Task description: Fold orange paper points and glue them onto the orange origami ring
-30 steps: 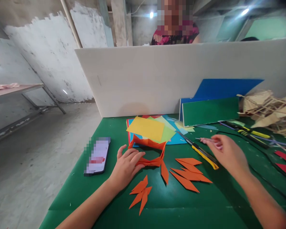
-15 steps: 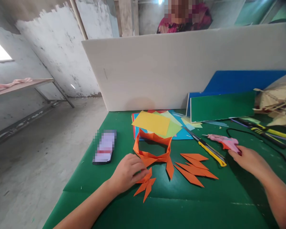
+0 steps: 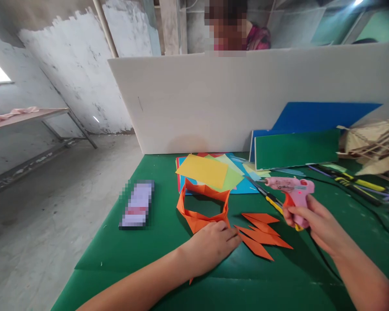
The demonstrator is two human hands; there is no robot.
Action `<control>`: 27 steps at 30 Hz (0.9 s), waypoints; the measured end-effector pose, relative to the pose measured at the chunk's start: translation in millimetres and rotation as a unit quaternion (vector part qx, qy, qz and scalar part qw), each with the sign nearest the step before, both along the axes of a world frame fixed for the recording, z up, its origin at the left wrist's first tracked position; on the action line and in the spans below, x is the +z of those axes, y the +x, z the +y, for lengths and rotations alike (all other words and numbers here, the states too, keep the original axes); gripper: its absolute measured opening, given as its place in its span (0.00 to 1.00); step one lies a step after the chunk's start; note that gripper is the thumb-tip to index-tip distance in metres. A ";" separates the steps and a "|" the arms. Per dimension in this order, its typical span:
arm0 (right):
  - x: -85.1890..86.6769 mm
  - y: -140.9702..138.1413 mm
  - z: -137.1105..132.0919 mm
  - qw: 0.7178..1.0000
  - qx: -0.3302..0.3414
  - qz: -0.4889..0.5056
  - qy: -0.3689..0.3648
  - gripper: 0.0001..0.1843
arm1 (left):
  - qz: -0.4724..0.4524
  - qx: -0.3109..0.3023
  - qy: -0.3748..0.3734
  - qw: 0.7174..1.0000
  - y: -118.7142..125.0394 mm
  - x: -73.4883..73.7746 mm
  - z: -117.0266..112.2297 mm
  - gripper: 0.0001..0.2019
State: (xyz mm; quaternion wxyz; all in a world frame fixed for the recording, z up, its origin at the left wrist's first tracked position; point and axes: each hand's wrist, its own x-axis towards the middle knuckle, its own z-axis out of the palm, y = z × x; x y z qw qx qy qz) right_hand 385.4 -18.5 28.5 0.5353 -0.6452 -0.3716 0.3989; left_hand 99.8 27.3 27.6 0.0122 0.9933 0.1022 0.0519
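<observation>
My right hand [image 3: 317, 224] grips a pink glue gun [image 3: 290, 188] by its handle, lifted off the green table top [image 3: 142, 255] with the nozzle aimed left. My left hand [image 3: 214, 244] lies knuckles-up on the table, fingers curled over small orange folded paper pieces; what is under it is mostly hidden. Just beyond it stands an orange folded paper ring [image 3: 202, 203]. Several orange pointed paper pieces [image 3: 262, 233] lie between my two hands.
A stack of coloured paper sheets [image 3: 210, 172] lies behind the ring, a phone [image 3: 136, 204] to the left, a yellow utility knife [image 3: 272, 199] near the glue gun. A white board [image 3: 246, 95] walls the back, with another person behind it. Green and blue boards [image 3: 294, 149] and wooden pieces [image 3: 372, 147] stand at right.
My right hand has picked up the glue gun from the table and brought it left. My left hand slid right, from the ring's left side to its front, covering the small orange pieces.
</observation>
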 end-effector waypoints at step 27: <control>-2.5 -57.6 -7.1 0.912 0.029 -0.405 0.049 0.19 | -0.390 0.305 -0.490 0.717 -22.6 33.1 36.4 0.12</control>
